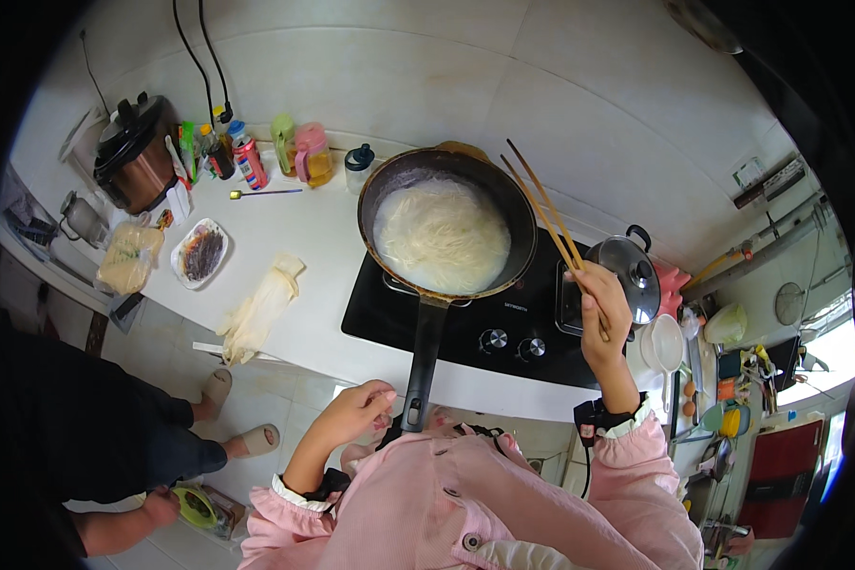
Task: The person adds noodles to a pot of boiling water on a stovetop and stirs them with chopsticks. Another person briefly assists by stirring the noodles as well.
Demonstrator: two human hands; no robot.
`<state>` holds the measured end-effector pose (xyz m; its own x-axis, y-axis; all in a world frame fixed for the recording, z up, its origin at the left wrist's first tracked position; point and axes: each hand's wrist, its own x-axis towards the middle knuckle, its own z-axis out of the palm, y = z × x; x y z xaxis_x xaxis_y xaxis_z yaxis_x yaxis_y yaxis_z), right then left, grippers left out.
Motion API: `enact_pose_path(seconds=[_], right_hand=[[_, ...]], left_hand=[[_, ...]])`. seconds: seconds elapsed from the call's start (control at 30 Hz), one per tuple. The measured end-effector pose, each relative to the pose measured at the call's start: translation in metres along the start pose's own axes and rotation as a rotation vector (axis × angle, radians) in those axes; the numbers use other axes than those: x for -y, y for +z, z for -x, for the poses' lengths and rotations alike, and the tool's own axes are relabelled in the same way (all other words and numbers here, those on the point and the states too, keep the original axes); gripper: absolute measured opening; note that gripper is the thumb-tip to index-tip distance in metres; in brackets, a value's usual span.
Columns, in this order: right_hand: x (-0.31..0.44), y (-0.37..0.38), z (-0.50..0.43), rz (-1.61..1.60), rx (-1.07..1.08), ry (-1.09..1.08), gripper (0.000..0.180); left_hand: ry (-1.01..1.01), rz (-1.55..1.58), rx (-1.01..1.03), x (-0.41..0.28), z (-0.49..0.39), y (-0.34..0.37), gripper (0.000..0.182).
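Observation:
My right hand [605, 303] grips a pair of wooden chopsticks [541, 203], their tips raised beside the far right rim of a dark frying pan [521, 246]. Pale noodles [438, 228] lie in cloudy white liquid inside the pan. The pan rests on a black glass cooktop [427, 335], and its long black handle [427, 356] points towards my body. Just left of the handle's end, my left hand [360, 410] is loosely curled, apart from the handle, with nothing visible in it.
A lidded pot [630, 278] stands right of the pan. On the white counter [328, 285] are cream gloves [263, 306], a tray of dark sauce [199, 253], oil jugs [313, 157] and an electric pressure cooker [135, 157]. Another person [107, 427] stands at the left.

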<state>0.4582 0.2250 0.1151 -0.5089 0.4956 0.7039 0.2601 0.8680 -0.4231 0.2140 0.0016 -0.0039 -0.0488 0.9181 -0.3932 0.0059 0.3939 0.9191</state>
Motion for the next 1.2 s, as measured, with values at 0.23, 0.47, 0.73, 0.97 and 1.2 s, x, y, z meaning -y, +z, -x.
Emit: enact_pose_path(seconds=[0.23, 0.47, 0.73, 0.97, 1.2], right_hand=[[0.022, 0.010, 0.019, -0.013, 0.006, 0.027, 0.015], [0.033, 0.023, 0.035, -0.052, 0.100, 0.122, 0.019], [0.045, 0.018, 0.045, -0.105, -0.064, 0.205, 0.015], [0.047, 0.006, 0.049, -0.043, -0.075, 0.220, 0.014], [0.048, 0.003, 0.053, -0.064, -0.038, 0.273, 0.018]], left_hand=[[0.013, -0.208, -0.018, 0.008, 0.003, -0.018, 0.035], [0.050, -0.255, 0.034, 0.009, 0.005, -0.027, 0.033], [0.038, -0.244, 0.065, 0.012, 0.014, -0.033, 0.033], [0.078, -0.223, 0.061, 0.006, 0.015, -0.038, 0.028], [0.133, -0.171, -0.052, -0.012, 0.012, -0.054, 0.027]])
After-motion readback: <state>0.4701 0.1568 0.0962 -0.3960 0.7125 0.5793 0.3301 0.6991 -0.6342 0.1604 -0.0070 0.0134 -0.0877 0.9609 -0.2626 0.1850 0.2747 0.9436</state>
